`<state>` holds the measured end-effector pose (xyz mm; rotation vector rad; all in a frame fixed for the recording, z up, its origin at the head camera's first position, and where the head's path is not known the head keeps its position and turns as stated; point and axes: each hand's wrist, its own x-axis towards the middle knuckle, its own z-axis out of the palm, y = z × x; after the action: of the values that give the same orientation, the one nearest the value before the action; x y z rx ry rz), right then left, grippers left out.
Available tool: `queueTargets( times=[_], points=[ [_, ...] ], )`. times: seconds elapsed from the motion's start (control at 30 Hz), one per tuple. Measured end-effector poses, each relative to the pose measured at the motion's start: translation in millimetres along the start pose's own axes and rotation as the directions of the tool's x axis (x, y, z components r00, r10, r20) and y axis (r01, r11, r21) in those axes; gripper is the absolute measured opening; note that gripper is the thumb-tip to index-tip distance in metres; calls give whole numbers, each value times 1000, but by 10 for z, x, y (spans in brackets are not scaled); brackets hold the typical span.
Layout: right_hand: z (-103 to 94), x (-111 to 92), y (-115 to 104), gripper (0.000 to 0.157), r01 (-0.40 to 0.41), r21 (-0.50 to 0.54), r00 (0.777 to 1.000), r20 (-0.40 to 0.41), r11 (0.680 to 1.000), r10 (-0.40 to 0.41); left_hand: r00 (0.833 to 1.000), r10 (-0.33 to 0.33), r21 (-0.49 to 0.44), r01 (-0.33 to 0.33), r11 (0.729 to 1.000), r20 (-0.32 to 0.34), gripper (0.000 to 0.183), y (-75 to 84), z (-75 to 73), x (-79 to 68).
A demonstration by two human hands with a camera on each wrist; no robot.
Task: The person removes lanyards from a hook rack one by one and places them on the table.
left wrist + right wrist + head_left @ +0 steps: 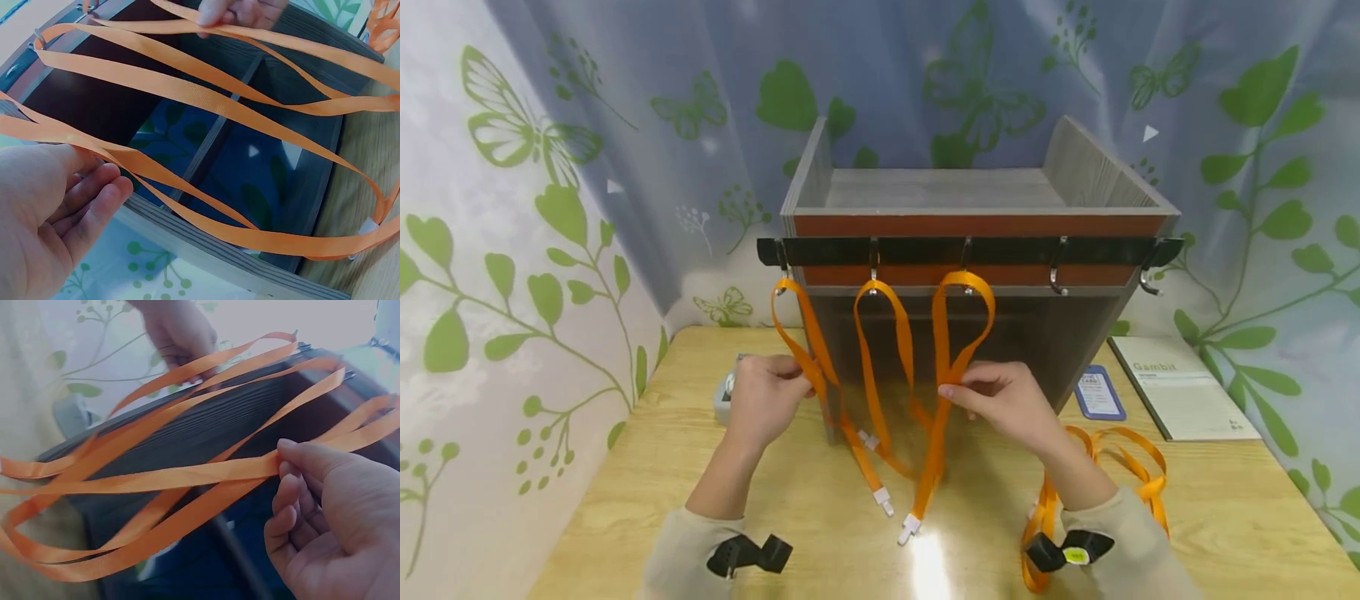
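Three orange lanyards hang side by side from the left hooks of a black hook rail. My right hand pinches both straps of the third lanyard between thumb and fingers, below its loop. At the leftmost lanyard, my left hand has thumb and fingertips at the strap; the left wrist view shows the strap running across the curled fingers. Between the hands hangs the middle lanyard, touched by neither. White clips dangle at the lower ends, over the wooden table.
A grey and brown wooden shelf box carries the rail; two hooks at right hold nothing. On the table lie more orange lanyards by the right forearm, a blue card holder, a notebook, and a grey object behind the left hand.
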<state>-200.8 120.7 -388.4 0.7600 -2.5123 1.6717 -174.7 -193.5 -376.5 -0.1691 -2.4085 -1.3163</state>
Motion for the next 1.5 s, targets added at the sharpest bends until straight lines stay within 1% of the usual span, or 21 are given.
queueTargets(
  times=[0.1,0.27,0.33,0.43,0.53,0.6,0.63,0.7,0.8,0.9,1.0,1.13,1.2,1.27,1.37,1.4,1.5],
  points=[
    [-96,10,-114,14,72,9,995,-66,997,-71,1000,4,4,-4,1000,-2,12,18,-9,20],
    [-242,-23,-334,9,189,24,971,-156,982,-184,1000,-13,-7,13,1000,6,13,39,-15,20],
    [-291,-42,-405,6,247,32,954,-181,968,-237,1000,-16,-6,16,1000,5,13,35,-10,11],
    [-349,-62,-500,6,333,82,924,-225,939,-308,1000,-10,-1,10,1000,-4,13,22,0,0],
    [-399,-76,-586,12,356,130,913,-261,925,-314,1000,3,-2,-3,1000,-14,13,19,4,-1],
    [-431,-84,-628,16,358,149,912,-266,922,-312,1000,9,-7,-9,1000,-18,13,27,1,5],
    [-445,-94,-647,16,346,152,917,-263,926,-300,1000,7,-11,-8,1000,-17,13,32,-2,9],
    [-462,-117,-672,19,336,201,923,-263,920,-280,1000,1,-9,-1,1000,-17,13,39,-6,12],
    [-465,-163,-712,15,284,260,942,-255,923,-218,1000,-19,-3,19,1000,-13,13,40,-10,9],
    [-456,-215,-751,17,237,302,954,-254,923,-161,999,-38,2,38,999,-7,13,32,-10,-1],
    [-458,-260,-768,22,250,336,956,-236,908,-176,999,-50,-4,50,999,-1,13,20,-3,-10],
    [-484,-328,-778,25,326,387,939,-234,862,-250,999,-53,-9,53,999,-1,13,12,9,-13],
    [-494,-361,-786,23,379,416,922,-253,827,-295,999,-55,-12,55,998,-1,13,11,12,-12],
    [-498,-389,-797,21,424,429,901,-284,798,-327,998,-55,-12,55,998,-3,13,12,13,-10],
    [-507,-413,-795,20,474,453,878,-308,755,-366,998,-58,-19,58,998,-1,13,14,13,-8],
    [-514,-422,-791,21,478,456,876,-312,750,-368,998,-60,-20,60,998,-1,13,14,13,-8],
    [-534,-453,-759,21,470,457,879,-317,755,-356,998,-66,-25,66,997,3,13,16,15,-13]
  ],
)
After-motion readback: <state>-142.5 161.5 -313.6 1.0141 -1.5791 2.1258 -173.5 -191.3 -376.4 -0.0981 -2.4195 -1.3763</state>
